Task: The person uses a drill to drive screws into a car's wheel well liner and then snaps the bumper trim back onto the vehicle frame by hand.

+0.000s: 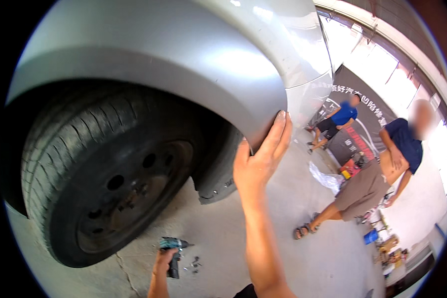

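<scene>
From my distance I see the silver-grey, smoothly curved fender panel [184,44]; it arches over the black rubber tyre [74,144]; my right hand [263,149] holds its lower corner, thumb at the arch edge, other fingers straight along the outer side; how hard they press, I cannot tell. My left hand [165,258] has its fingers closed around the handle of the teal-and-black power drill [172,243], near some small dark metal fasteners [195,264]; I judge the panel thin and stiff, slippery on its glossy face, easy to scratch; the edge is the better place to hold; the drill is probably compact but heavy, so its handle suits. Pale silver bodywork [308,102] lies just beside the held corner, so room there is small; the grey concrete floor [323,263] offers more, toward 1 person in brown shorts [365,191].
</scene>
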### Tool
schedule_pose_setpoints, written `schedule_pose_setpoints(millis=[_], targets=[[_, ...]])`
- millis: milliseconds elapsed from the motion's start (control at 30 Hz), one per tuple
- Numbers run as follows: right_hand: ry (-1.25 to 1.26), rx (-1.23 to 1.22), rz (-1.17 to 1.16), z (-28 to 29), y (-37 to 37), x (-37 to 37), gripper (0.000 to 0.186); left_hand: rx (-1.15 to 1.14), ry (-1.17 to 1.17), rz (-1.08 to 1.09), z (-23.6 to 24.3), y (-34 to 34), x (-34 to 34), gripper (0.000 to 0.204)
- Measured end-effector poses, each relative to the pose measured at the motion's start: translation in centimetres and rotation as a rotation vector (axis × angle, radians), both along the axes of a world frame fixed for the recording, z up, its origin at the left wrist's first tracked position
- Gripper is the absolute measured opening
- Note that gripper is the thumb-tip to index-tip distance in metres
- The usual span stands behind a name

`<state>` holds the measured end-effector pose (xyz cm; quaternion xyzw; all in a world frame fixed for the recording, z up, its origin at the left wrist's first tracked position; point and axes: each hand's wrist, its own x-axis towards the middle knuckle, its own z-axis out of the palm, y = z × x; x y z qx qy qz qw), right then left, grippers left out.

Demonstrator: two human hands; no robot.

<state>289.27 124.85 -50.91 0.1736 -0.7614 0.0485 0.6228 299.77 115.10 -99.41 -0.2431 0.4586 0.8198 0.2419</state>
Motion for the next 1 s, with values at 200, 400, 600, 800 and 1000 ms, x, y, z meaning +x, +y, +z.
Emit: schedule_pose_setpoints(millis=[200,400,600,800,1000], targets=[[-0.128,-0.09,0.061,1.1,-0.7,2.4,0.089,-0.026,-0.007,-0.016,-0.9,-0.7,0.1,0.031],[-0.113,0.045,0.124,0.9,-0.2,2.2,0.082,-0.207,0.032,-0.021,-0.4,-0.2,0.0,0.035],[-0.108,0.102,0.161,0.1,3.5,-0.1,0.061,-0.122,0.079,0.042,0.9,-0.7,-0.5,0.02],[-0.143,-0.023,0.176,-3.9,6.6,-3.4,0.073,-0.004,0.031,0.048,1.3,-0.7,0.1,0.025],[-0.182,-0.129,0.242,-3.8,6.1,-4.8,0.085,0.051,-0.011,0.034,0.9,-1.5,-0.2,0.026]])
